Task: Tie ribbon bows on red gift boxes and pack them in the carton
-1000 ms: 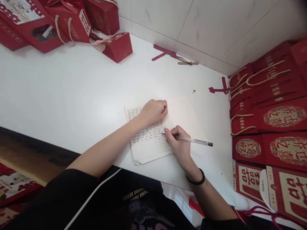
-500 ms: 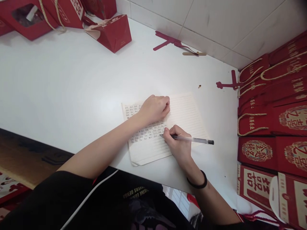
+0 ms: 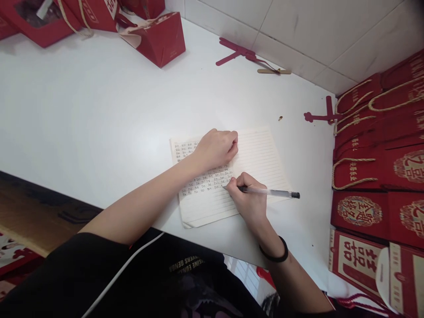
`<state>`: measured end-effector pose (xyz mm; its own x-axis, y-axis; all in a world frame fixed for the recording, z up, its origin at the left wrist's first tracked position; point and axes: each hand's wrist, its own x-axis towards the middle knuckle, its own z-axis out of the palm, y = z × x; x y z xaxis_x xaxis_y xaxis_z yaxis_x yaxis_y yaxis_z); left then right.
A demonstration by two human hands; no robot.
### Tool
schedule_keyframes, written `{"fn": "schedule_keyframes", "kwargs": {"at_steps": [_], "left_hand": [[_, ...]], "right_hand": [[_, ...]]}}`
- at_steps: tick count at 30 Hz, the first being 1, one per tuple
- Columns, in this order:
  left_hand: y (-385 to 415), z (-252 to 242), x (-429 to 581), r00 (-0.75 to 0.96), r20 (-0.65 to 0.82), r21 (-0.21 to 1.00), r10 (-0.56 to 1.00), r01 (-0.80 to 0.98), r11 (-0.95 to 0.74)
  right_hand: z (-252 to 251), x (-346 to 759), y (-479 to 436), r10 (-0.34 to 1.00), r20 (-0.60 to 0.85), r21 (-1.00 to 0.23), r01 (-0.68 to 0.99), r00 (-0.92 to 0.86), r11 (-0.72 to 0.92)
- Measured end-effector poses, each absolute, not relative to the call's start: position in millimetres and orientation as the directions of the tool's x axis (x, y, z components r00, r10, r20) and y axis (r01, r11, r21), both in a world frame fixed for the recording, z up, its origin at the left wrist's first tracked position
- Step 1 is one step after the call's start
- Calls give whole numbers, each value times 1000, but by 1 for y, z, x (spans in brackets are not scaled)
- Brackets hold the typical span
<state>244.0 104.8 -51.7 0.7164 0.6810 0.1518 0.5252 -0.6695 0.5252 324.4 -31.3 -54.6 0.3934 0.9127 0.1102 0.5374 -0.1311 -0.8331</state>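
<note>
Red box (image 3: 48, 36) shows dim contents (image 3: 32, 14); right hand (image 3: 249, 199) holds pen (image 3: 273, 192).

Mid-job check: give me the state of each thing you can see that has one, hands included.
Notebook: open, left side partly written, visible right side unwritten
Left hand: curled into a loose fist over the notebook
Right hand: closed around the pen
Pen: slanted, tip down at the notebook's left side
Wristband: worn on the right wrist
Bags: packed side by side
</note>
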Motion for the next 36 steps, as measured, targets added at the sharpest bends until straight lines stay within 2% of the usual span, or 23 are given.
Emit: {"fn": "schedule_keyframes", "kwargs": {"at_steps": [7,36], "left_hand": [[105,-53,244,717,161,519,678,523,-676],[105,-54,245,713,155,524,684,527,-668]], "right_hand": [[-55,324,-32,892,60,-860,477,447,-181],[-56,324,-32,903,60,-857,486,425,-171]]}}
